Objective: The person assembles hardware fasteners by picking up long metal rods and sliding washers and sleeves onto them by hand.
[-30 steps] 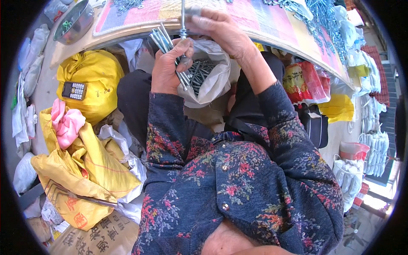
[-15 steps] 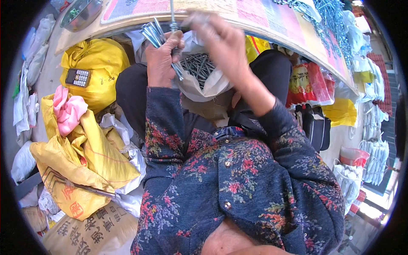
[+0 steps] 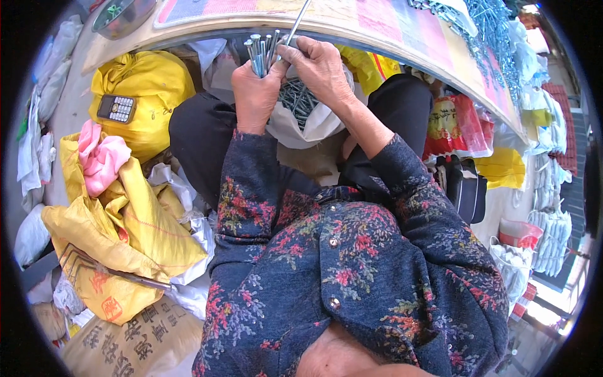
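Note:
My left hand (image 3: 259, 91) is closed around a bundle of silver long screws (image 3: 256, 50), their heads pointing up. Close beside it, the fingers of my right hand (image 3: 317, 63) pinch the lower end of a thin metal rod (image 3: 298, 22). The rod slants up to the right across the table edge. My left thumb meets the same spot, and the fingertips hide what is at the rod's end. Below both hands, between my knees, an open white sack (image 3: 308, 131) holds a heap of dark long screws (image 3: 296, 100).
A wooden table (image 3: 207, 30) with a striped mat crosses ahead, a glass bowl (image 3: 122, 19) at its left and a pile of bluish screws (image 3: 493, 38) at its right. A phone (image 3: 117, 109) lies on a yellow bag (image 3: 157, 81). A metal rake (image 3: 113, 271) rests on yellow sacking.
My right hand, blurred and apart before, has come down to the left and now pinches the rod's lower end. The rod has tilted rightward, and the screw bundle stands more upright.

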Tool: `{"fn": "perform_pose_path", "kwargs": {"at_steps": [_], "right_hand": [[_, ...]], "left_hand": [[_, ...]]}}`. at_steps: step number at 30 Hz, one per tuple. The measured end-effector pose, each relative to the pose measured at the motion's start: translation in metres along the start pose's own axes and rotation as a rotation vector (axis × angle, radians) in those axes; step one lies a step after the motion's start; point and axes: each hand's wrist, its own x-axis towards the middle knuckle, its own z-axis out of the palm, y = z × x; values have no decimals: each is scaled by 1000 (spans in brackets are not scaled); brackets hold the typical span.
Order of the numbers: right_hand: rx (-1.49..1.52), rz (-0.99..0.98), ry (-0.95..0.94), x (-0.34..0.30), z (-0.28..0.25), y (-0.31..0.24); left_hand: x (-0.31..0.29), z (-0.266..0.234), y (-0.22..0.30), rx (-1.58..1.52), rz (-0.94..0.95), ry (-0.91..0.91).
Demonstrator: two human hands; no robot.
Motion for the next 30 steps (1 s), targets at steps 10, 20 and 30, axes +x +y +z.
{"fn": "perform_pose_path", "kwargs": {"at_steps": [10,20,30], "right_hand": [[144,184,-55,-3,-41,18],[359,270,291,19,-83,48],[-314,235,351,92,-161,149]], "left_hand": [[4,7,3,160,-235,-259],[6,66,5,-393,-473,-530],[13,81,-17,-658,-736,-515]]}}
